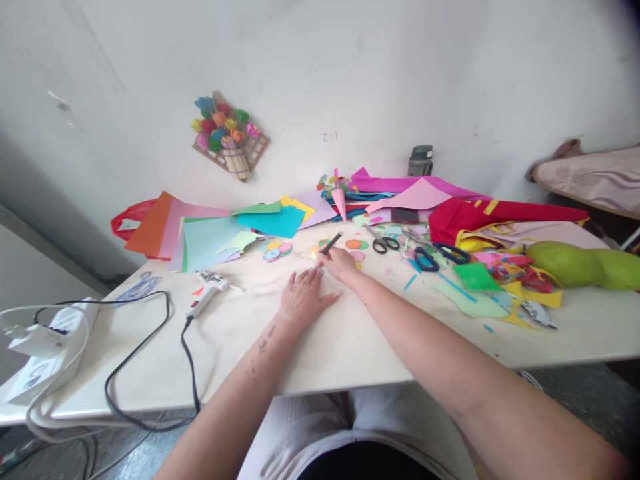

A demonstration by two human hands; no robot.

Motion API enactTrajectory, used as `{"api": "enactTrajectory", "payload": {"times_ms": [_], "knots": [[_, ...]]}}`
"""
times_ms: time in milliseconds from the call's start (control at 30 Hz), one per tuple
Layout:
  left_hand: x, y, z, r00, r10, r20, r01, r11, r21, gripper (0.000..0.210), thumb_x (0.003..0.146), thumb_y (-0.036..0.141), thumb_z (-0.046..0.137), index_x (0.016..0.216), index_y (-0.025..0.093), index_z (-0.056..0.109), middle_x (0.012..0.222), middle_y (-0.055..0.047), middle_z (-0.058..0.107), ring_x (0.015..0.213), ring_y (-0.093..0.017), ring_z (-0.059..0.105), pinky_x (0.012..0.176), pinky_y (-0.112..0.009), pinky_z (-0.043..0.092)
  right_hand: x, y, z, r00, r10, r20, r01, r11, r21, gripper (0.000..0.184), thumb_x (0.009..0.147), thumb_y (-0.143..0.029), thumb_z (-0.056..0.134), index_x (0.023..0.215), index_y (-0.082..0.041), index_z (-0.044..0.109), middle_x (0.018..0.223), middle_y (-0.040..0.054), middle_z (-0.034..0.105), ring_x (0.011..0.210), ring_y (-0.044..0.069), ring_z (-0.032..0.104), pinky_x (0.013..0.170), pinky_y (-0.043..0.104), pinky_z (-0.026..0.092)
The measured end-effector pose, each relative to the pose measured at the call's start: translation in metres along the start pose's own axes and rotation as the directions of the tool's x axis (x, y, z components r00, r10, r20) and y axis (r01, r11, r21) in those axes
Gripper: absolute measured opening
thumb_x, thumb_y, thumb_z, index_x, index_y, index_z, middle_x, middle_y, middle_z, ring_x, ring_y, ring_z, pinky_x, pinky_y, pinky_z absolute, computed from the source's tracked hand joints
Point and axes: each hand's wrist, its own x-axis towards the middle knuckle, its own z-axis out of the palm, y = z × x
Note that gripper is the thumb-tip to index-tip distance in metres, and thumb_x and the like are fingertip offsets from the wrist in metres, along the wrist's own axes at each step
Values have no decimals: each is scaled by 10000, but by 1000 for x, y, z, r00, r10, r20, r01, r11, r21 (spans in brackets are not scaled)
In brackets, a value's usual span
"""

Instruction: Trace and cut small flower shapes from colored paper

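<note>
While right hand [343, 261] grips one pencil [331, 243] | left hand [301, 297] flat, open | two scissors [385, 244]

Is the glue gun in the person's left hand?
No, the glue gun lies on the table, apart from the left hand, which rests flat.

Your widest free room is the bare table [350, 347] in the lower middle of the frame, from the near edge up to your hands. To the left, the glue gun [207, 293] and its black cord [145, 347] lie across the way, with a white box [45, 347] at the far left edge. Toward the upper middle, paper sheets [220, 233] and small cutouts [277, 251] crowd the surface. To the right, two scissors [385, 243] [440, 257], scraps [480, 287] and a green lump [585, 265] block passage; only the near right corner stays bare.
</note>
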Motion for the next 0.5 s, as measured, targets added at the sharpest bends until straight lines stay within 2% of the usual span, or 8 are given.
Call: {"api": "enactTrajectory", "payload": {"times_ms": [333, 500], "knots": [[0, 0, -1, 1000, 3, -6, -3, 1000, 0, 631, 816, 598, 311, 1284, 186, 406, 1362, -79, 416, 1262, -221, 335, 1063, -432, 194, 0, 1, 1, 1000, 4, -11, -5, 1000, -17, 329, 864, -405, 394, 1025, -206, 601, 848, 38, 698, 905, 173, 618, 741, 255, 427], [0, -1, -1, 1000, 7, -24, -7, 1000, 7, 598, 814, 585, 337, 1267, 205, 423, 1345, -71, 436, 1254, -235, 335, 1059, -448, 195, -2, -1, 0, 998, -3, -58, 1, 1000, -31, 340, 862, -426, 391, 1028, -217, 602, 861, 37, 693, 896, 171, 619, 744, 254, 430]]}}
